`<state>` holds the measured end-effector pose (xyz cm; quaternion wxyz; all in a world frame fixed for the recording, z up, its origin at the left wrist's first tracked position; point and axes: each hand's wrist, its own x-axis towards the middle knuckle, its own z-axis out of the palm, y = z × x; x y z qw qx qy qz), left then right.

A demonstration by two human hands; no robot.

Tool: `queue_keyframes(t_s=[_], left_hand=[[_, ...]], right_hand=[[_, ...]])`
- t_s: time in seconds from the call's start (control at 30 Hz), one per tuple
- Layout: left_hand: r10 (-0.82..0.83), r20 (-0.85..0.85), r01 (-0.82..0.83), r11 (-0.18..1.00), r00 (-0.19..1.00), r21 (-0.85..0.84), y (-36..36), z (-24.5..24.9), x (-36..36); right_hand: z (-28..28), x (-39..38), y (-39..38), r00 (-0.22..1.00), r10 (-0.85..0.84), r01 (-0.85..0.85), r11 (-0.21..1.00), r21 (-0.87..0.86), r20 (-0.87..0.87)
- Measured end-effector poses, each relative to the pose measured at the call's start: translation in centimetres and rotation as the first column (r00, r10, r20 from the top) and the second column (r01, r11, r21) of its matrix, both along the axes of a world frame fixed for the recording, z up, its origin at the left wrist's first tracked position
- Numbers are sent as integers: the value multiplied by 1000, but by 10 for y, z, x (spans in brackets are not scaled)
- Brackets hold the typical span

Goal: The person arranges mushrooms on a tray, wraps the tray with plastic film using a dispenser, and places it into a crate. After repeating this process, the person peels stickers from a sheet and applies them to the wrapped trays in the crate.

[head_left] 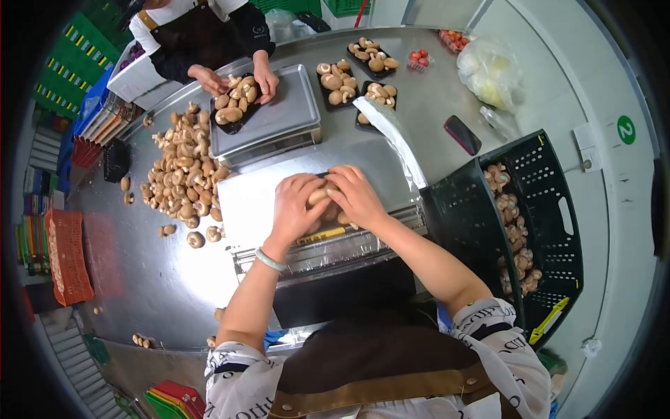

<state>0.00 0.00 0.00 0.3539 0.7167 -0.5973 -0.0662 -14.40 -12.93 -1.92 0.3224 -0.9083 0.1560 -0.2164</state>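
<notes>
My left hand [296, 206] and my right hand [358, 195] close in from both sides over a small tray of shiitake mushrooms. The mushrooms [319, 197] show between my fingers; most of the tray beneath is hidden. Under my hands is a film-wrapping machine, with clear cling film [314, 261] along its near side and a yellow strip [321, 236] across it. Its pale flat plate [244, 202] lies left of my left hand.
Loose shiitakes [185, 160] pile up on the steel table at left. Across from me, a co-worker's hands [264, 78] hold a tray of mushrooms over a scale [293, 105]. Filled trays [338, 84], a phone [463, 135] and a black crate [551, 209] of mushrooms are right.
</notes>
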Motion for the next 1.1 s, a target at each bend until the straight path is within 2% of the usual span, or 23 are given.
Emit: queue_keyframes(t_s=[0.07,0.1,0.2,0.27,0.3,0.33,0.37,0.4,0.47,0.57,0.63,0.67,0.7,0.77,0.8,0.83,0.87,0.9,0.97,1.0,1.03,1.07,1.1], left_hand=[[12,-84,-13,1000,996,-9,-2,1,-15],[-9,79,8,1000,997,11,-3,11,45],[-29,-61,30,999,998,16,14,18,16],[57,-187,-79,991,981,-111,43,31,26],[180,-206,-207,972,962,-114,62,38,29],[351,-141,-368,922,926,-123,85,37,31],[455,-164,-472,878,875,-83,114,22,42],[561,-266,-572,819,784,42,141,15,43],[732,-40,-719,677,680,160,174,13,23],[639,290,-698,687,712,200,183,-1,-8],[608,193,-637,747,770,189,169,-17,-25],[642,226,-679,712,733,180,159,-23,-34],[627,221,-664,714,747,222,154,-22,-37],[586,-66,-538,778,807,326,158,-40,-16],[638,-243,-471,728,731,498,155,-9,-15],[586,-448,-294,771,675,564,164,1,0],[484,-645,-170,857,591,487,170,18,12],[359,-807,-59,924,469,377,172,38,21],[224,-932,41,969,286,245,163,85,34],[115,-960,32,991,254,127,154,102,40],[8,-976,20,1000,220,12,144,111,46],[-158,-978,-73,983,135,-169,129,111,52],[-339,-940,-153,931,-37,-330,113,104,63]], right_hand=[[11,-17,2,999,-16,17,999,33,-33],[3,45,-2,987,-15,12,1000,20,157],[11,8,-2,991,-50,40,996,80,128],[27,-12,-9,975,-150,145,989,40,166],[34,-29,-14,964,-198,198,980,18,179],[39,-51,-14,957,-260,253,965,65,130],[43,-74,-12,945,-316,307,946,106,81],[42,-98,-11,940,-342,342,939,45,6],[40,-125,3,896,-415,409,910,-71,-155],[38,-141,23,767,-499,429,866,-257,-404],[28,-130,32,673,-501,329,862,-386,-544],[11,-126,35,718,-512,383,856,-346,-471],[5,-127,35,772,-442,393,897,-203,-457],[1,-125,28,869,-310,367,926,84,-385],[4,-132,21,902,-245,337,914,227,-355],[16,-141,13,922,-122,287,851,439,-367],[27,-155,3,972,-36,195,680,706,-234],[39,-163,-2,997,10,64,442,895,-76],[78,-158,-4,964,-158,-185,170,968,213],[93,-148,-9,906,-177,-373,92,923,384],[99,-134,-15,824,-247,-491,136,860,510],[97,-118,-28,684,-287,-696,21,718,671],[106,-96,-30,685,-410,-601,147,785,602]])
